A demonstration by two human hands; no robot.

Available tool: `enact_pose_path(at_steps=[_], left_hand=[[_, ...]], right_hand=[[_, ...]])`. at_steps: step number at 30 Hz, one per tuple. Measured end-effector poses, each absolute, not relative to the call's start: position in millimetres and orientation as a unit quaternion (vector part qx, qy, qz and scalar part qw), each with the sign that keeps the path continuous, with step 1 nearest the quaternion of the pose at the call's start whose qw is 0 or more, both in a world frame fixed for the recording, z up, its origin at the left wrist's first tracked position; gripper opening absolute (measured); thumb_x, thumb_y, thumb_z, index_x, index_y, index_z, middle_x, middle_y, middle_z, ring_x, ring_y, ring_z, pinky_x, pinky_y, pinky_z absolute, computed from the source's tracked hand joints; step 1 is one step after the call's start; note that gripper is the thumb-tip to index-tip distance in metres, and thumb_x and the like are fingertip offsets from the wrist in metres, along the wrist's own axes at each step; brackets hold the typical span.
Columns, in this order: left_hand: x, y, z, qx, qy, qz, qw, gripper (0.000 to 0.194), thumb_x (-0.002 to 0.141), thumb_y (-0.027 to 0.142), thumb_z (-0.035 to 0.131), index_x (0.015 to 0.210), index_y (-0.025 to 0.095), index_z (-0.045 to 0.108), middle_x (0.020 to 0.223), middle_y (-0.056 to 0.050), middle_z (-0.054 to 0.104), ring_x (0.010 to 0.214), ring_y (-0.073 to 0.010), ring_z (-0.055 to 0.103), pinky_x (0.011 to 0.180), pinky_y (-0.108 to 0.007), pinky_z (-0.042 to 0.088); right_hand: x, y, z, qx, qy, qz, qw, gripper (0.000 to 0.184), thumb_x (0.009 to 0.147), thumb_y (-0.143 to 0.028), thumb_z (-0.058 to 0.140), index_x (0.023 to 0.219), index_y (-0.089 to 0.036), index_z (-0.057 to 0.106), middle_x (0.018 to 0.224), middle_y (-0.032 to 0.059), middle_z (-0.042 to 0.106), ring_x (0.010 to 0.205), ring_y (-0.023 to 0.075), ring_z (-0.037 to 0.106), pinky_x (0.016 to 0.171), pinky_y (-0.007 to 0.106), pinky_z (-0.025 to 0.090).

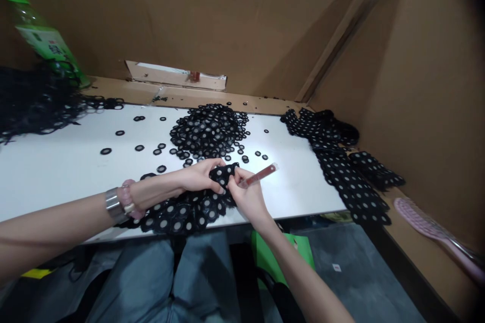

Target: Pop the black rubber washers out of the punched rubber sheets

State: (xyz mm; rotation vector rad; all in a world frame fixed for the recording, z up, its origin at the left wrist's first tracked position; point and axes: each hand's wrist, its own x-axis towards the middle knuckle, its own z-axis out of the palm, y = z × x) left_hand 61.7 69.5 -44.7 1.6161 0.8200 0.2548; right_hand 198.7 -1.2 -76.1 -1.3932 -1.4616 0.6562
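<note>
Your left hand (199, 175) pinches a black strip of ringed lace (185, 213) at the front edge of the white tabletop (56, 176), while your right hand (248, 198) grips a red-handled tool (261, 175) right against that strip. A heap of loose black rings (208, 131) lies just beyond your hands, and more lace strip (341, 174) lies piled toward the right of the frame.

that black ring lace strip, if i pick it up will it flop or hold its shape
Probably floppy: the strip lies in soft bunched folds under the left hand. It likely weighs little for its size, being mostly thin rings around pale centres. Its ringed edges might catch on the loose heap nearby.
</note>
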Motion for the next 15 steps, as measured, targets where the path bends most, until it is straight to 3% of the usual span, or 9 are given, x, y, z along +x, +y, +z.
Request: enact_pose_path(at_steps=[4, 7, 12, 15], left_hand=[[59.3, 71.1, -45.9, 0.708, 0.348, 0.12, 0.602, 0.04, 0.051, 0.022, 0.066, 0.084, 0.018, 0.044, 0.078, 0.004, 0.05, 0.081, -0.0157, 0.049, 0.072, -0.025, 0.038], [55.9, 75.3, -45.8, 0.746, 0.323, 0.097, 0.574, 0.039, 0.055, 0.026, 0.065, 0.088, 0.018, 0.046, 0.085, 0.002, 0.054, 0.087, -0.0176, 0.051, 0.075, -0.026, 0.039], [51.9, 81.5, -37.3, 0.842, 0.322, 0.017, 0.433, 0.048, 0.058, 0.036, 0.067, 0.1, 0.016, 0.052, 0.099, -0.004, 0.06, 0.093, -0.0224, 0.054, 0.079, -0.027, 0.04], [56.0, 80.8, -30.3, 0.858, 0.331, -0.014, 0.392, 0.046, 0.058, 0.045, 0.066, 0.092, 0.015, 0.058, 0.092, -0.004, 0.064, 0.084, -0.0224, 0.057, 0.069, -0.025, 0.041]], right_hand=[[194.8, -2.5, -74.5, -0.569, -0.615, 0.261, 0.479, 0.029, 0.072, -0.011, 0.043, 0.054, -0.021, 0.024, 0.05, -0.0062, 0.027, 0.047, 0.0095, 0.029, 0.046, 0.024, 0.022], [197.6, -1.0, -75.9, -0.556, -0.575, 0.323, 0.506, 0.03, 0.074, -0.016, 0.047, 0.053, -0.021, 0.026, 0.047, -0.0071, 0.029, 0.044, 0.0089, 0.033, 0.045, 0.023, 0.027], [214.1, -0.2, -78.5, -0.541, -0.44, 0.407, 0.59, 0.032, 0.077, -0.028, 0.053, 0.054, -0.022, 0.031, 0.038, -0.0105, 0.035, 0.036, 0.0074, 0.037, 0.045, 0.021, 0.037], [220.1, -3.5, -74.6, -0.563, -0.461, 0.391, 0.564, 0.032, 0.077, -0.031, 0.055, 0.054, -0.021, 0.034, 0.038, -0.0088, 0.041, 0.038, 0.0088, 0.044, 0.044, 0.02, 0.037]])
